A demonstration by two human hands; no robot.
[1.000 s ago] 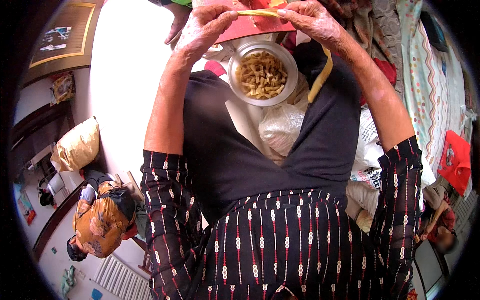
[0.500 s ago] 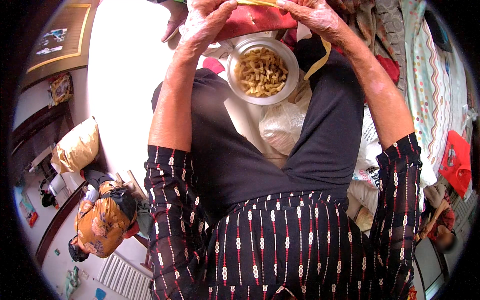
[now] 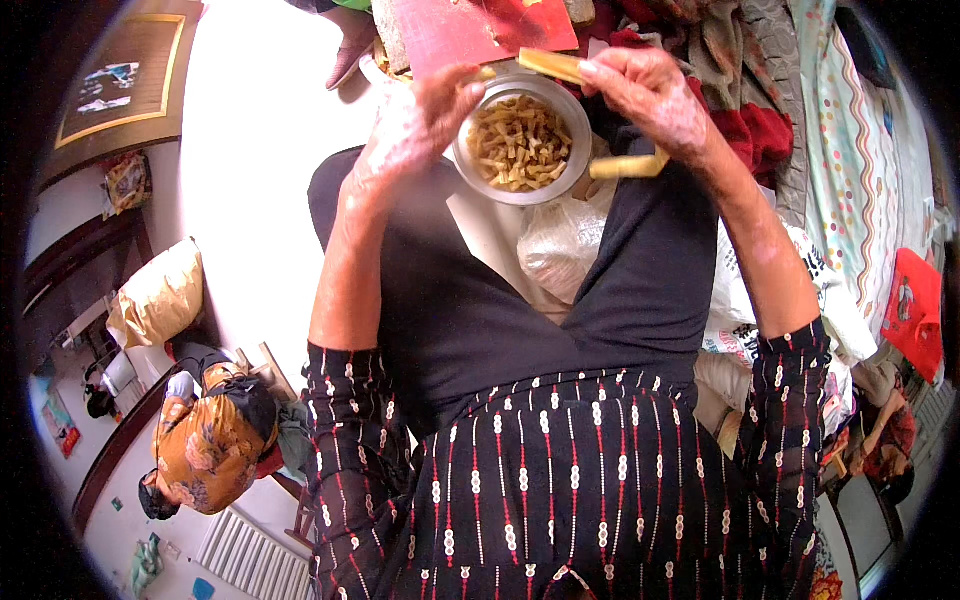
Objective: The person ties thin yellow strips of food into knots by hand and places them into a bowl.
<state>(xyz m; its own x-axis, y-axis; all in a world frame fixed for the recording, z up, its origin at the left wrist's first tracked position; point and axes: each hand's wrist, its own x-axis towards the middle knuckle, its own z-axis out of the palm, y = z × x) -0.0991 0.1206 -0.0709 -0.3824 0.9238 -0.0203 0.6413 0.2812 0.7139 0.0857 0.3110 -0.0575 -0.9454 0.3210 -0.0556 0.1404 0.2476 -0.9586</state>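
My left hand [image 3: 422, 118] is closed in a pinch at the left rim of the metal bowl [image 3: 463, 160], with a short yellow piece [image 3: 485, 74] at its fingertips. Above the bowl's right rim, my right hand [image 3: 655, 95] grips a long, flat yellow strip [image 3: 550, 66]. One end points toward the left hand, and a loose tail [image 3: 628, 166] dangles over my right thigh. A gap separates the strip from the piece at the left fingertips. Short yellow-brown cut pieces [image 3: 522, 145] fill the bowl, which sits between my knees.
A red board [image 3: 470, 35] lies beyond the bowl. Below the bowl is a clear plastic bag [image 3: 562, 245]. Crumpled cloths [image 3: 755, 135] and patterned bedding [image 3: 850, 190] lie to the right. A person in an orange flowered top [image 3: 215, 435] is at lower left.
Both hands have come back toward me, and the left is now beside the bowl. The yellow strip stretched between them before; now they hold separate parts. More of the red board shows.
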